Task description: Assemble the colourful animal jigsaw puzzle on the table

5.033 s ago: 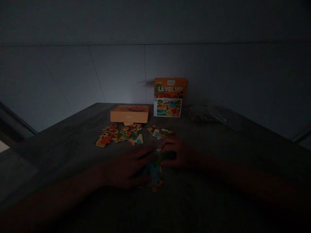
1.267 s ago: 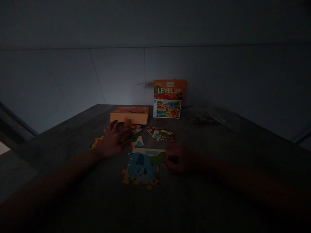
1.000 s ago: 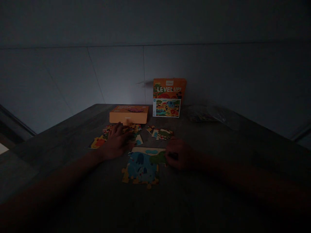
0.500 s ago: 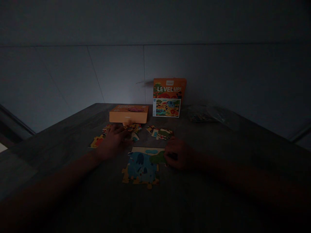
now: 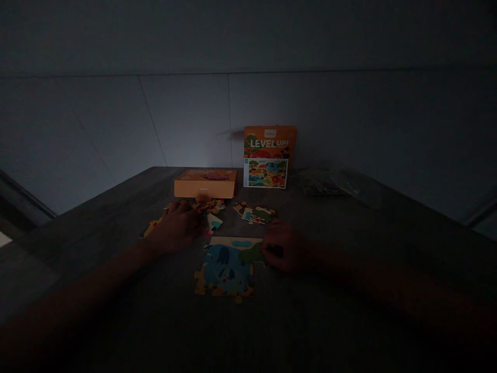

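Blue elephant puzzle (image 5: pixel 227 267) has the left hand (image 5: pixel 178 226) at ten o'clock over loose pieces (image 5: pixel 214 223), right hand (image 5: pixel 282 244) at two; fingers half-curled, grips unclear.

Puzzle (image 5: pixel 227 267) before boxes (image 5: pixel 204 188) (pieces (image 5: pixel 261 214) between), bag (image 5: pixel 359 190) right

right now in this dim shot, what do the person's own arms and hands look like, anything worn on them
The ungloved left hand runs into a bare, tapering left forearm; the ungloved right hand into a bare, tapering right forearm. No sleeve or watch can be made out on either. It is too dark to tell about rings.
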A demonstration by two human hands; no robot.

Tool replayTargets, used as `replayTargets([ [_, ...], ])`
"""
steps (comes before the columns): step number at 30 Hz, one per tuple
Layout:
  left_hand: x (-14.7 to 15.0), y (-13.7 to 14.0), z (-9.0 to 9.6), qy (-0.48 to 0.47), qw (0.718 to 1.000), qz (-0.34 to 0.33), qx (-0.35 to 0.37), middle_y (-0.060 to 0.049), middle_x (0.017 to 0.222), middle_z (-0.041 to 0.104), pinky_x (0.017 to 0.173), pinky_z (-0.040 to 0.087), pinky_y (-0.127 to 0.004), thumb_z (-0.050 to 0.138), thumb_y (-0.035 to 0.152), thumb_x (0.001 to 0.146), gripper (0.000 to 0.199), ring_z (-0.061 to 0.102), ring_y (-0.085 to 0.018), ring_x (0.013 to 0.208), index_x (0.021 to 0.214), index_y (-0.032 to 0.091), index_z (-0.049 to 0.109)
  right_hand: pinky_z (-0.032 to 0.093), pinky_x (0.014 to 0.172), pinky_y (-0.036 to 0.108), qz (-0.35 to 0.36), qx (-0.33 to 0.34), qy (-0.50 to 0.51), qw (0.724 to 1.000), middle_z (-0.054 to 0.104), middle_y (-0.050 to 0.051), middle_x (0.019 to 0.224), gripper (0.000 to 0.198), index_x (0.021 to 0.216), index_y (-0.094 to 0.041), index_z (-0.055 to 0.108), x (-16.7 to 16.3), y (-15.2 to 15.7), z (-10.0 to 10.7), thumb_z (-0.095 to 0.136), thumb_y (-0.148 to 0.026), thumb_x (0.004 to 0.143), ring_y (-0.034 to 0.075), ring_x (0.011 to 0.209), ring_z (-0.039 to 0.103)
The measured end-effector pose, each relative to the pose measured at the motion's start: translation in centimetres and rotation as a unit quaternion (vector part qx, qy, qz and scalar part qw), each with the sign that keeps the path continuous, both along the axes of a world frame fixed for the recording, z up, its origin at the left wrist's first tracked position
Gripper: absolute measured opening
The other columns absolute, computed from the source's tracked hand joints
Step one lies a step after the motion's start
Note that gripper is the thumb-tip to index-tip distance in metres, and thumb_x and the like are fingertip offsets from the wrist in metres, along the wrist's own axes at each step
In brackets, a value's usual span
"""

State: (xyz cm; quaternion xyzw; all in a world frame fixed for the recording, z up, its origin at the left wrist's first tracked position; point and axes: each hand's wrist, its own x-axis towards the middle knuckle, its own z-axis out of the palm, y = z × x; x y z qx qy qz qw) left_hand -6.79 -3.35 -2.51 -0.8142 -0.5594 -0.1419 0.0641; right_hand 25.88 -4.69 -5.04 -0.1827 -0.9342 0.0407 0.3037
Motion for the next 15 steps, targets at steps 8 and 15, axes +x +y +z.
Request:
replayTargets([
  [8,2.3,-2.1,2.2,-0.23,0.973,0.004,-0.014,-0.004,0.081,0.068,0.073,0.05,-0.035,0.058,0.046,0.084,0.028,0.064,-0.023,0.08,0.074,0.02,0.062,0.043,0.071,0.03,-0.015,-0.018,0.041,0.999,0.066,0.004,0.072,0.014,0.083,-0.016,0.067,-0.2,-0.3,0.5,0.055,-0.022,0.088,0.015,0.069,0.058],
  [15,6.6,-6.0,0.6,-0.319,0.917,-0.17,-0.168,-0.002,0.086,0.071,0.075,0.054,-0.033,0.063,0.039,0.086,0.018,0.066,-0.019,0.082,0.08,0.022,0.066,0.04,0.063,0.026,-0.016,-0.127,0.032,0.991,0.064,0.002,0.073,0.028,0.093,-0.014,0.068,-0.4,-1.1,0.8,0.062,-0.041,0.088,0.013,0.066,0.056],
])
